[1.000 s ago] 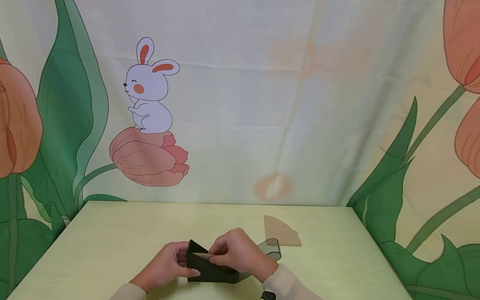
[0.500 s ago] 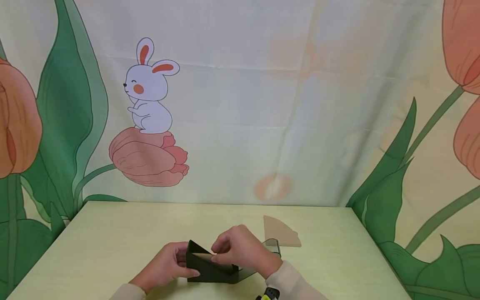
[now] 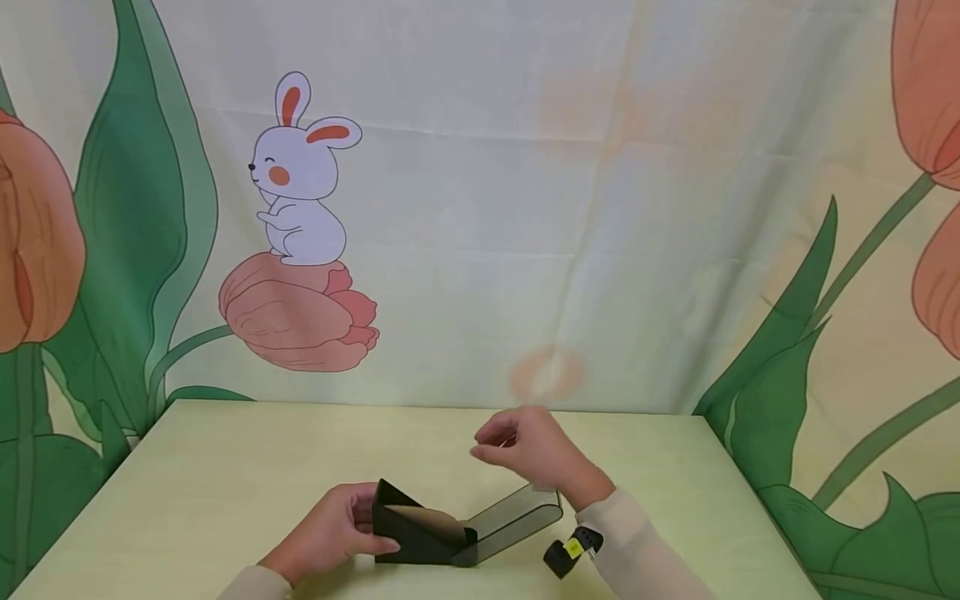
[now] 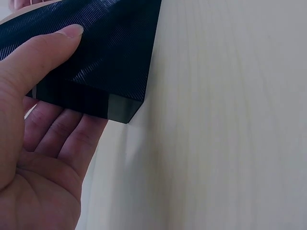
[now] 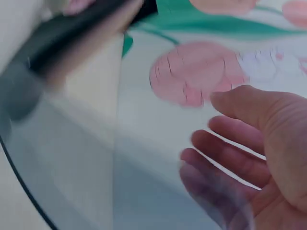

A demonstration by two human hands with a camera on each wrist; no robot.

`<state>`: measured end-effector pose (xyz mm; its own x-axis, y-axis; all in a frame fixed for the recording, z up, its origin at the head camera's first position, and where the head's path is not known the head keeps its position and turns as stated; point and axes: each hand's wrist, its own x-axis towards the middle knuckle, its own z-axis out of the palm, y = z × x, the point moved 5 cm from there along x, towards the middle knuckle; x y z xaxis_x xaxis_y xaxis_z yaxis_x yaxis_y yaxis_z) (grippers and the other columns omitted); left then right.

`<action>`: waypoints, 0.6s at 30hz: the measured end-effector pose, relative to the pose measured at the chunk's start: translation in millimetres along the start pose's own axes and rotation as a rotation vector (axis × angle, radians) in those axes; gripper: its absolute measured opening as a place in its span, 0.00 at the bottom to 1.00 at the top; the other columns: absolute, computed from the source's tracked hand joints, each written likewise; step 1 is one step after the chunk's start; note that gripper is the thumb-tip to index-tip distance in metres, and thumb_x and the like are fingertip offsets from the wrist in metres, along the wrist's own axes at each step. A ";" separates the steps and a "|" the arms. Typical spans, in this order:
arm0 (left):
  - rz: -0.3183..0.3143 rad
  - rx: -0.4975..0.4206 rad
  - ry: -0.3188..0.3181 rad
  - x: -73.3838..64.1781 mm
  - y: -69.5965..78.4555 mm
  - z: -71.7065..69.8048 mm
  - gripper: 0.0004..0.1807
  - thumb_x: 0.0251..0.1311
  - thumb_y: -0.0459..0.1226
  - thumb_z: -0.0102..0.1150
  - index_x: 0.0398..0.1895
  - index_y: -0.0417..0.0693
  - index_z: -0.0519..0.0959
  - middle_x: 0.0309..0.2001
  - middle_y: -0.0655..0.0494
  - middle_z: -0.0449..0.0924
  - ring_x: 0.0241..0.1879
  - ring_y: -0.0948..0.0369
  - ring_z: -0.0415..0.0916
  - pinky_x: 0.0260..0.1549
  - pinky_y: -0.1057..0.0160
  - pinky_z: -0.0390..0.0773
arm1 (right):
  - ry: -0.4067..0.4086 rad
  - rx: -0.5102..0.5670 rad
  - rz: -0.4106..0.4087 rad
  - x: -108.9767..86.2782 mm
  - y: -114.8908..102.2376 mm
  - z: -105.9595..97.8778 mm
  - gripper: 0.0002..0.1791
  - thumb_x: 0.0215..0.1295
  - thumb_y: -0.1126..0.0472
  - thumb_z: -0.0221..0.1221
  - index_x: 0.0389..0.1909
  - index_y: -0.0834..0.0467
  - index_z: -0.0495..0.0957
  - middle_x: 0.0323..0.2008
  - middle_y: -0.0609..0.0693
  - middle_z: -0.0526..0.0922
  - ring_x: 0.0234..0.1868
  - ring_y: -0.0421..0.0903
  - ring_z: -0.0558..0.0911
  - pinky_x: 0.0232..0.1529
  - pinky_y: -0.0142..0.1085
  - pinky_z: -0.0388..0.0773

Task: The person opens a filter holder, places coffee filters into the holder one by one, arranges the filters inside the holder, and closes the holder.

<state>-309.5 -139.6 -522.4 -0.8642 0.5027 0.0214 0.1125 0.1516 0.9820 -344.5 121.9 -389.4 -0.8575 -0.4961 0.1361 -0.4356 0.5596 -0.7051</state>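
Observation:
A black box (image 3: 416, 540) with ridged sides sits on the table, its smoky see-through lid (image 3: 517, 515) swung out to the right. Tan paper, apparently coffee filters (image 3: 427, 522), stands inside. My left hand (image 3: 337, 525) grips the box's left end, thumb on the near face and fingers behind; the left wrist view shows that thumb (image 4: 53, 48) on the ridged side. Above the lid, my right hand (image 3: 536, 450) is in the air, holding nothing. Its fingers (image 5: 230, 148) are spread and loosely bent in the right wrist view. The tan fan-shaped paper behind it is hidden.
The pale wood table (image 3: 247, 458) stretches back to a printed cloth (image 3: 450, 208) with tulips and a rabbit. A black strap with a yellow patch (image 3: 573, 548) is on the right wrist.
My right hand has left the tan paper in the box and risen up and to the right, now covering the fan-shaped paper on the table. The left hand and box have stayed put.

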 end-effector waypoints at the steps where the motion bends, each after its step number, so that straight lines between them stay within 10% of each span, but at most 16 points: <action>1: 0.000 0.002 0.000 -0.1 0.2 -0.1 0.26 0.52 0.34 0.78 0.55 0.39 0.81 0.49 0.47 0.89 0.46 0.56 0.87 0.45 0.65 0.85 | 0.033 -0.012 0.009 1.4 5.3 -5.8 0.07 0.66 0.54 0.69 0.41 0.51 0.89 0.38 0.43 0.90 0.39 0.40 0.86 0.44 0.36 0.84; 10: -0.008 0.036 0.004 -1.3 0.9 -2.0 0.26 0.52 0.36 0.79 0.55 0.41 0.81 0.48 0.50 0.89 0.46 0.57 0.87 0.46 0.66 0.84 | 0.254 -0.153 0.161 12.9 72.1 -37.4 0.11 0.64 0.59 0.70 0.45 0.57 0.87 0.42 0.50 0.89 0.42 0.44 0.85 0.47 0.41 0.85; 18: -0.016 0.006 0.009 -0.6 1.9 -1.2 0.26 0.52 0.34 0.79 0.55 0.40 0.81 0.49 0.47 0.88 0.47 0.55 0.87 0.45 0.65 0.85 | 0.246 -0.210 0.314 14.6 140.5 -37.0 0.15 0.62 0.61 0.71 0.48 0.64 0.84 0.42 0.55 0.87 0.44 0.50 0.83 0.52 0.47 0.82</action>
<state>-309.4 -140.6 -520.3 -0.8703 0.4925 0.0077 0.1016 0.1642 0.9812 -428.4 217.8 -460.7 -0.9856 -0.1224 0.1170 -0.1680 0.7929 -0.5858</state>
